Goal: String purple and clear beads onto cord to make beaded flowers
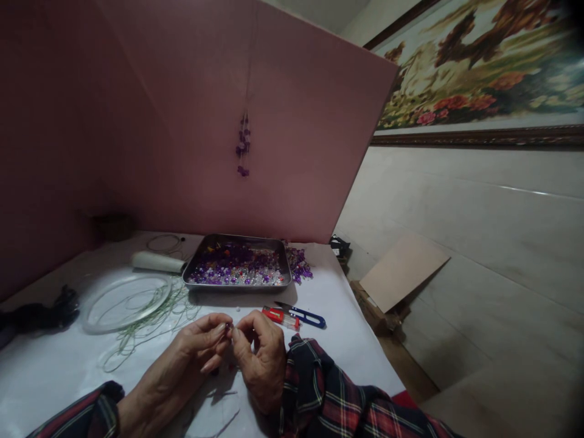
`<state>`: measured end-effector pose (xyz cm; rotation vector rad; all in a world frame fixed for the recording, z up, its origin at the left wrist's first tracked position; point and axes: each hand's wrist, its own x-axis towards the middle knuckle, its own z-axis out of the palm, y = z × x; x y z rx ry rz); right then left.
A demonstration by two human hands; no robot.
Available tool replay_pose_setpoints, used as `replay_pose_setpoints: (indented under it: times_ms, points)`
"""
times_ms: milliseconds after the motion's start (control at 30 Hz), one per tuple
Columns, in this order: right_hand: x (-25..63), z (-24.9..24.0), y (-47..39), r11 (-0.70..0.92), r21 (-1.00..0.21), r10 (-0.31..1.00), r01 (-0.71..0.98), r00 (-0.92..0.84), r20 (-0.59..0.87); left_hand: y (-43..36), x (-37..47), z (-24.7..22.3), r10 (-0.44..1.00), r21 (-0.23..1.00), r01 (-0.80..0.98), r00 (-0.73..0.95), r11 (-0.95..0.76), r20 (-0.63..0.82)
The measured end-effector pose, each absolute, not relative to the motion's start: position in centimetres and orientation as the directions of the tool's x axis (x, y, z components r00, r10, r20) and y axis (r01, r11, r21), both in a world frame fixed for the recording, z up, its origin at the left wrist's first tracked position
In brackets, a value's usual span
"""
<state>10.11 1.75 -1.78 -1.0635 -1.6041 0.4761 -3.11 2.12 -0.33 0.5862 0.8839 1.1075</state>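
My left hand (194, 348) pinches a small dark purple bead (227, 326) between thumb and forefinger, its other fingers loosely curled. Thumb and forefinger of my right hand (262, 359) are pressed together right beside the bead; whatever they grip is too small to make out. Just beyond my hands stands a metal tray (237, 289) of purple, clear and orange beads. Blue thread snips (306, 316) and a red lighter (279, 316) lie close past my right hand. Green cord (146, 325) spreads loosely to the left of my hands.
A clear plastic ring (91, 316) and a white cone (159, 262) lie at left, with a dark object (64, 307) farther out. Purple beads (300, 265) heap beside the tray. A beaded strand (243, 143) hangs against the pink panel (182, 121). Cardboard (404, 271) leans beyond the table's right edge.
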Motion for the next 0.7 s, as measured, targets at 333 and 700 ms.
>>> replay_pose_setpoints:
  times_ms: [333,700]
  points:
    - [10.15,-1.68,1.7,0.514,-0.768,0.831,0.382,0.002,0.557,2.26,-3.25,-0.82,0.938,0.803,-0.487,0.194,0.345,-0.286]
    - [10.02,-1.73,1.75,0.517,-0.765,0.828,0.385,0.002,0.561,2.2,-3.17,-0.41,0.938,0.791,-0.504,0.204,0.346,-0.28]
